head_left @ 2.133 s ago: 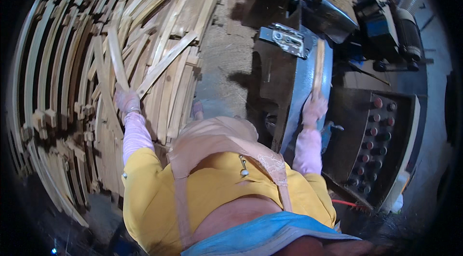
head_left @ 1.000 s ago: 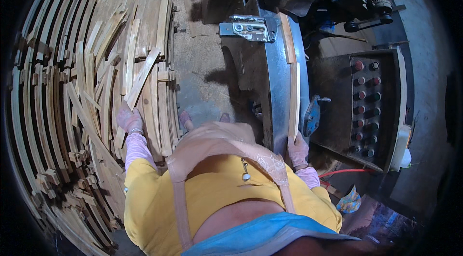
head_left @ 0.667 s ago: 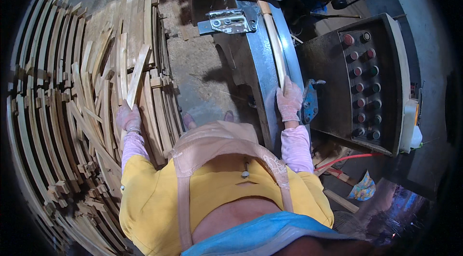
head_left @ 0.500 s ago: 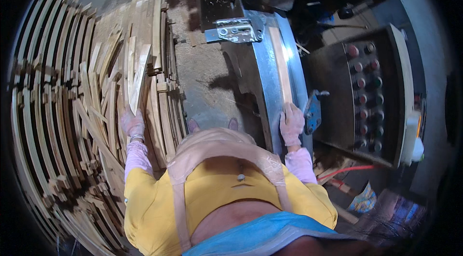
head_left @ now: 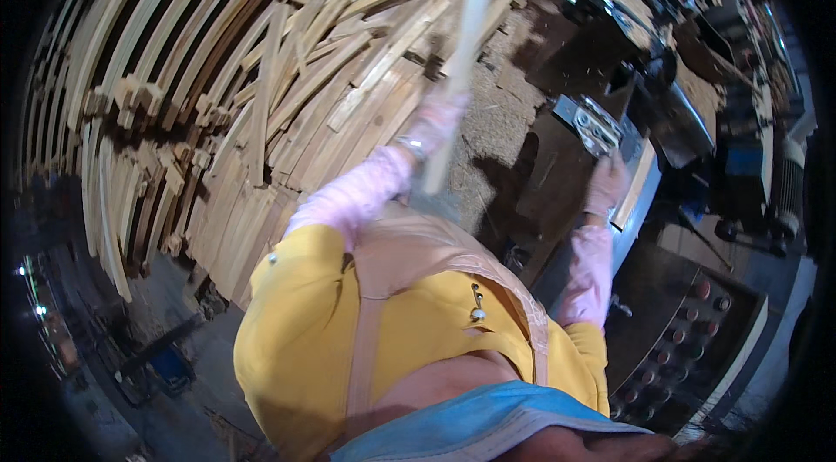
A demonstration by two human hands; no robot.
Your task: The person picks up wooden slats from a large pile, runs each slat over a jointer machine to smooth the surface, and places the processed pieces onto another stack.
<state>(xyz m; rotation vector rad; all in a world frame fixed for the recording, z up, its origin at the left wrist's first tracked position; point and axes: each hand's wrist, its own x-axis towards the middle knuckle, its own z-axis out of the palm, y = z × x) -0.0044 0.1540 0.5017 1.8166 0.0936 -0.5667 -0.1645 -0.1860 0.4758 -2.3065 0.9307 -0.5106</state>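
Observation:
My left hand (head_left: 435, 124), in a pale glove, grips a long wood strip (head_left: 470, 31) that is blurred and stands out past the hand at both ends. It is held up over the gap between the wood pile and the machine. My right hand (head_left: 607, 185), also gloved, lies with its fingers stretched out by the metal guide bracket (head_left: 595, 127) of the machine. Just beside it another wood strip (head_left: 638, 182) lies along the shiny metal bed (head_left: 634, 227). Whether the right fingers touch that strip is hard to tell.
A stack of wood strips (head_left: 313, 144) stands on the left, with loose strips lying crosswise on top. Sawdust (head_left: 496, 127) covers the floor between pile and machine. A control panel (head_left: 679, 336) with several buttons is at the lower right.
My view has turned to the left. The left hand has lifted a wood strip off the pile and swung it right. The right hand has left the strip's end and moved forward to the bracket.

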